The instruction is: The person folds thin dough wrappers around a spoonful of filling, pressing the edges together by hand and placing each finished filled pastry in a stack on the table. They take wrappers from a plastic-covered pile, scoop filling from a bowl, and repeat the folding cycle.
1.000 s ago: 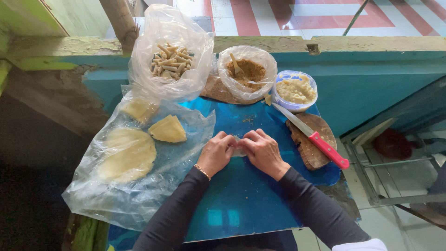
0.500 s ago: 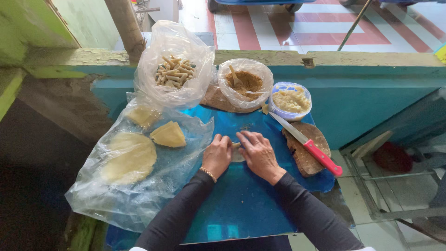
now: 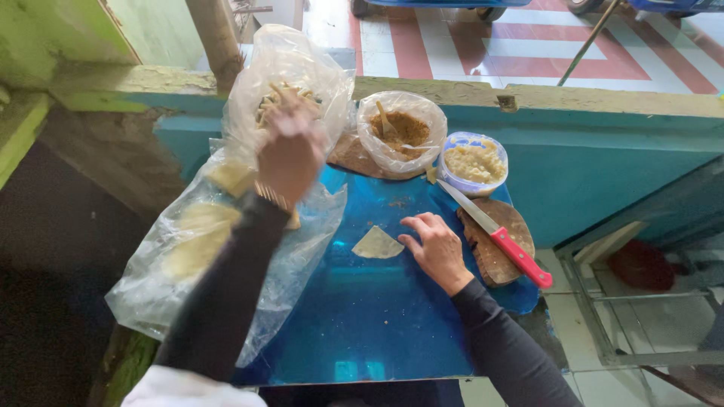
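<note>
Since a moment ago the left hand [image 3: 290, 154] has left the wrapper and lifted up to the mouth of the clear bag of sticks [image 3: 290, 90], while the right hand [image 3: 434, 249] has stayed down on the blue sheet [image 3: 354, 316]. The wrapper [image 3: 377, 244], a pale folded triangle of thin dough, lies flat on that sheet near the middle of the table, with the right hand's fingertips touching its right edge, fingers loosely spread and flat. The left hand is blurred by motion, so I cannot tell whether its fingers are pinching anything or hang loose; it also hides much of the bag's contents. Behind the wrapper stand a bag of brown filling [image 3: 400, 132] with a spoon handle poking out and a small tub of pale mash [image 3: 473, 162]. To the right a knife [image 3: 498, 237] with a red handle lies across a round wooden board [image 3: 494, 256]. On the left, more pale round sheets [image 3: 188, 237] lie inside a large clear plastic bag [image 3: 173, 301], partly covered by the left sleeve.
</note>
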Demonstrator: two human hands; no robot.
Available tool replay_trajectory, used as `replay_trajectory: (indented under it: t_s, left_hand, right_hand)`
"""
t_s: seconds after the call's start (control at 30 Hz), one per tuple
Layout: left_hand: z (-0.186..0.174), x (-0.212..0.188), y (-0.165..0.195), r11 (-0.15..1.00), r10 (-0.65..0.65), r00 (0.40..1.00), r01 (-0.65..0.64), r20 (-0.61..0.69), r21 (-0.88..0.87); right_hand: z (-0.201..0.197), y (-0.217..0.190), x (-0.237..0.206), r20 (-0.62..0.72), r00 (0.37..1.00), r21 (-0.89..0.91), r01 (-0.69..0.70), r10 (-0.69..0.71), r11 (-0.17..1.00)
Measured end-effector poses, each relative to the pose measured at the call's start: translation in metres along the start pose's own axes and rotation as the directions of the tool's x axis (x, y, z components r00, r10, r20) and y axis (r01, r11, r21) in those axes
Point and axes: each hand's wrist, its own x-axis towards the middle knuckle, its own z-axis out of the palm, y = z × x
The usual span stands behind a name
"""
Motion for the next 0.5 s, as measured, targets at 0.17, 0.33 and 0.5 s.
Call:
replay_trajectory:
  t_s: [0.17, 0.33, 0.5]
  left_hand:
    - [-0.023, -0.141, 0.064, 0.924, 0.176, 0.889, -0.001, 0.423, -0.382]
    - [-0.023, -0.162, 0.067, 0.885, 0.275, 0.893, -0.091, 0.356, -0.456]
    - [-0.024, -0.162, 0.064, 0.856, 0.298, 0.871, -0.063, 0.390, -0.513]
  right_hand:
    - [0.000, 0.003, 0.001, 0.098, 0.993, 0.013, -0.068, 0.067, 0.998]
    - [-0.037, 0.043, 0.018, -0.147, 0.988, -0.291, -0.080, 0.038, 0.953]
    - [-0.063, 0.129, 0.051, 0.046, 0.978, -0.696, -0.114, 0.202, 0.709]
